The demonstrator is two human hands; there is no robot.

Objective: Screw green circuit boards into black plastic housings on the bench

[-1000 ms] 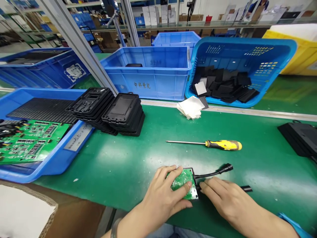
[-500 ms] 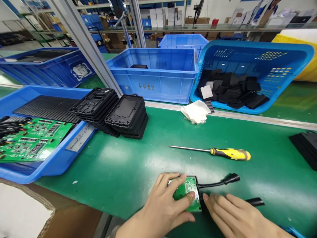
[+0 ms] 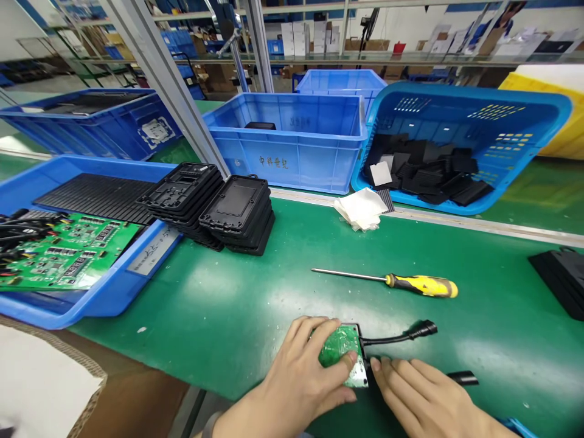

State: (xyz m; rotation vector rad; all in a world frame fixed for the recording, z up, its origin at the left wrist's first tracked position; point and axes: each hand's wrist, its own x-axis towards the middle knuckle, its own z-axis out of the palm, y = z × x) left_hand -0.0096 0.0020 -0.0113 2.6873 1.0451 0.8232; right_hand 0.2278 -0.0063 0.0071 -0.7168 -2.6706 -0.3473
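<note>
The small green printed circuit board [image 3: 340,353] lies near the front edge of the green bench mat [image 3: 237,304], seated in a black plastic case of which only the rim shows, its black cable with round connector [image 3: 401,336] trailing right. The left hand [image 3: 298,377] presses flat on the board, fingers spread; the right hand [image 3: 420,395] rests fingers together against the case's right edge. Judging by this, seating looks under way, with no lid on and the yellow-handled screwdriver [image 3: 396,281] lying apart. The slanted blue basket [image 3: 524,103] holds black pads, the shallow blue tray [image 3: 91,298] holds green boards, and black covers [image 3: 237,213] are stacked beside it
</note>
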